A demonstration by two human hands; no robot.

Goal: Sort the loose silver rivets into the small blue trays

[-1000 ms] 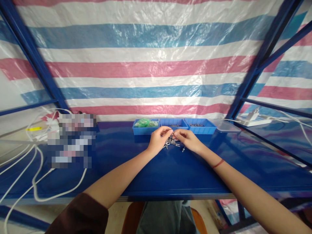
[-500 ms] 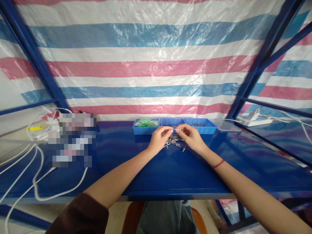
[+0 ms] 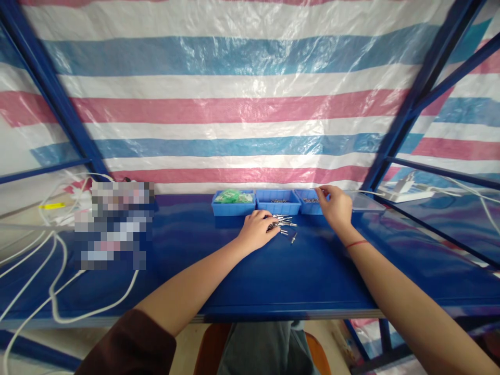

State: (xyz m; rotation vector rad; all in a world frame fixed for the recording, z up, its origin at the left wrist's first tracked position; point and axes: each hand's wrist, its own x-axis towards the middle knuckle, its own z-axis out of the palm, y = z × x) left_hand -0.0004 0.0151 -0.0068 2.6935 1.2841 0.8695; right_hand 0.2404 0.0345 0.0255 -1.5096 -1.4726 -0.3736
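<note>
A person's left hand (image 3: 255, 230) curls over slim silver metal pins (image 3: 285, 220) heaped on the glossy blue bench (image 3: 292, 281); right hand (image 3: 338, 208) hovers at the rightmost blue plastic bin (image 3: 308, 209), fingers narrowed. Whether either grips anything is unclear.

And there it was at the back, a striped sheet (image 3: 242, 110) in red, white and blue, all creases and shine! Blue posts (image 3: 54, 94) framed it on both sides. Over left, white cables (image 3: 52, 297) looped loosely, a yellow strip (image 3: 52, 205) near them; away right sat a white power strip (image 3: 410, 195), and below, an orange chair (image 3: 211, 346) peeked out.
</note>
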